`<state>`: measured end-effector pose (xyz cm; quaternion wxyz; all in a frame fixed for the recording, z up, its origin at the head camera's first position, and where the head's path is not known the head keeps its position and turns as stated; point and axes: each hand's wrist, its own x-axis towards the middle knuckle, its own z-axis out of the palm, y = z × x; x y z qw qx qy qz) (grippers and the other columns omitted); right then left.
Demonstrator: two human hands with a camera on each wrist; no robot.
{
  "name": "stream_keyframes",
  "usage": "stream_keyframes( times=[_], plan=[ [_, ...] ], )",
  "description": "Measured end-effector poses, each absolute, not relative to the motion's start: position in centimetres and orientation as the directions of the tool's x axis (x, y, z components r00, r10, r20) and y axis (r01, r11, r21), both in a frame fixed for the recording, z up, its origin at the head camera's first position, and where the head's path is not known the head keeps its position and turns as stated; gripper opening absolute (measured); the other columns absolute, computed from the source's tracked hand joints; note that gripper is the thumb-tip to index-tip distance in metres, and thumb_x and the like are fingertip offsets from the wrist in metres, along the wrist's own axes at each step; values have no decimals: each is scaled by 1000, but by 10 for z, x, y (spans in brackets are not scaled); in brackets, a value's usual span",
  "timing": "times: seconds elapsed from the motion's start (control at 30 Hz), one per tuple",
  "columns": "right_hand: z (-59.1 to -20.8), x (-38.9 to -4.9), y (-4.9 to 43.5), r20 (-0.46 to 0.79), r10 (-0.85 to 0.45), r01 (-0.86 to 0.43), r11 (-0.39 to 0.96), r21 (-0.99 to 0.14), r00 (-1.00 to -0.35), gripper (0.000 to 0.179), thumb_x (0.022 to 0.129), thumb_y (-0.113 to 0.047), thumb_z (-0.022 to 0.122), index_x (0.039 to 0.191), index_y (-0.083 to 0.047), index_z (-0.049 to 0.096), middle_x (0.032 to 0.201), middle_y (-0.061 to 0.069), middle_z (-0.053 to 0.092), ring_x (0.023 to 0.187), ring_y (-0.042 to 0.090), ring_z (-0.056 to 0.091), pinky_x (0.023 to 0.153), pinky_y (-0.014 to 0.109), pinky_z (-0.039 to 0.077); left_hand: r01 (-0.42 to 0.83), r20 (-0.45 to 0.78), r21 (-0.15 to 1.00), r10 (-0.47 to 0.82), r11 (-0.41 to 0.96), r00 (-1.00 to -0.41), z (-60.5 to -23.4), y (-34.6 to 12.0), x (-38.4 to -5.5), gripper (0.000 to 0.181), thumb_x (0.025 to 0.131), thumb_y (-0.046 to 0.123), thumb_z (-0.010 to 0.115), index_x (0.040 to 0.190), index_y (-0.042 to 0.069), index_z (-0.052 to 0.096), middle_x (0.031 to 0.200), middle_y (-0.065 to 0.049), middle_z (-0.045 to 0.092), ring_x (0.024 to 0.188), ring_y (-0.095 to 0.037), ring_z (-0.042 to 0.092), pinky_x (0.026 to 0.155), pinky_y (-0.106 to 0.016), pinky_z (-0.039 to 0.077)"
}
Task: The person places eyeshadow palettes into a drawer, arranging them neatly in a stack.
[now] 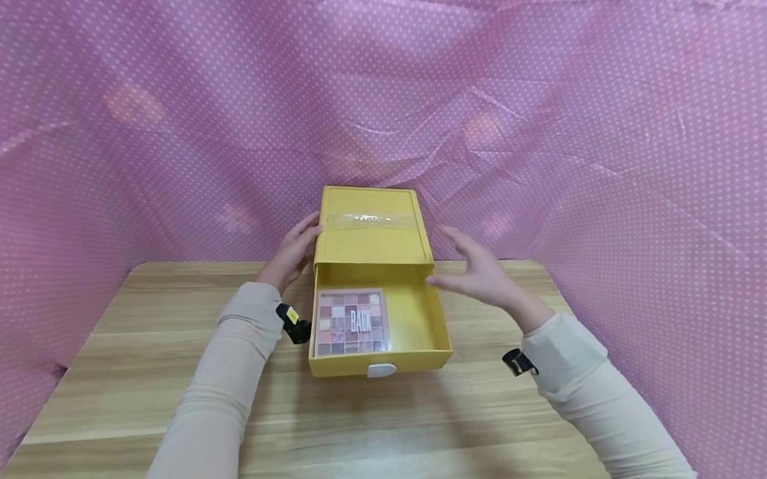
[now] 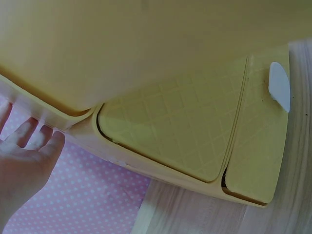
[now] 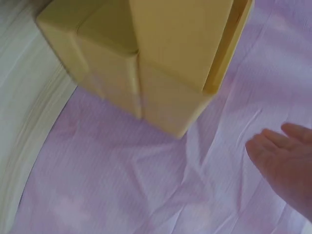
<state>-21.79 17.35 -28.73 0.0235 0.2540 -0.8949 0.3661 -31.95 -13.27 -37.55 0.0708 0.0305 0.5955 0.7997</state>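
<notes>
A yellow drawer box [image 1: 374,240] stands on the table, its top drawer [image 1: 418,323] pulled out toward me. Inside the drawer, on the left, lies an eyeshadow palette [image 1: 336,333] with a clear cover lettered "BACK". My left hand [image 1: 293,253] touches the box's left side; the left wrist view shows that hand [image 2: 29,158] with its fingertips against the upper unit's edge. Beside the box's right side is my right hand [image 1: 483,275], thumb and fingers spread, holding nothing. In the right wrist view this hand [image 3: 285,163] is apart from the box [image 3: 170,63].
A white pull tab [image 1: 382,371] sits on the open drawer's front. Below it are further closed drawer units [image 2: 170,126]. Clear tape [image 1: 373,219] crosses the box top. Pink dotted cloth [image 1: 227,132] hangs behind and on both sides of the wooden table [image 1: 172,359].
</notes>
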Motion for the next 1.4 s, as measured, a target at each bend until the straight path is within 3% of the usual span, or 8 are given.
stream_keyframes(
  times=[0.17,0.4,0.73,0.97,1.2,1.4],
  plan=[
    [-291,-233,204,293,-241,-378,656,-654,-925,80,74,-21,68,134,2,21,136,22,23,116,42,28,94,50,26,-78,-37,957,151,-280,-988,-376,-132,-319,53,90,17,46,137,13,23,137,-8,27,108,-23,45,80,-25,45],
    [-312,-243,253,347,7,-256,661,-705,-938,78,80,-26,61,135,3,14,136,25,16,121,41,17,97,52,19,-61,-23,962,146,-267,-989,-377,-133,-319,55,88,19,49,137,12,23,138,-8,27,106,-21,47,82,-26,43],
    [-358,-228,296,177,279,16,575,-818,-944,90,81,-43,54,137,-6,-7,140,16,-9,125,33,-8,98,54,6,-55,-19,966,141,-252,-990,-381,-134,-324,54,88,20,49,137,12,26,135,-8,30,94,-14,52,76,-24,46],
    [-403,-212,314,94,443,205,579,-789,-891,98,79,-49,53,136,-5,-13,139,18,-14,124,34,-15,98,55,3,-74,-37,961,141,-267,-989,-380,-134,-325,55,88,19,48,137,14,24,136,-8,29,104,-21,47,81,-27,44],
    [-443,-197,322,27,570,376,577,-725,-821,104,76,-50,55,133,6,-12,136,28,-10,122,41,-11,97,56,0,-77,-37,962,151,-263,-988,-377,-133,-322,55,89,20,48,137,13,23,136,-10,29,98,-17,51,80,-26,45],
    [-468,-186,326,-78,628,483,507,-714,-774,112,71,-55,57,131,8,-14,133,33,-13,120,45,-14,95,58,-5,-86,-43,956,157,-281,-987,-375,-133,-321,54,89,19,47,138,14,23,137,-10,28,103,-20,48,81,-26,45]
  ],
)
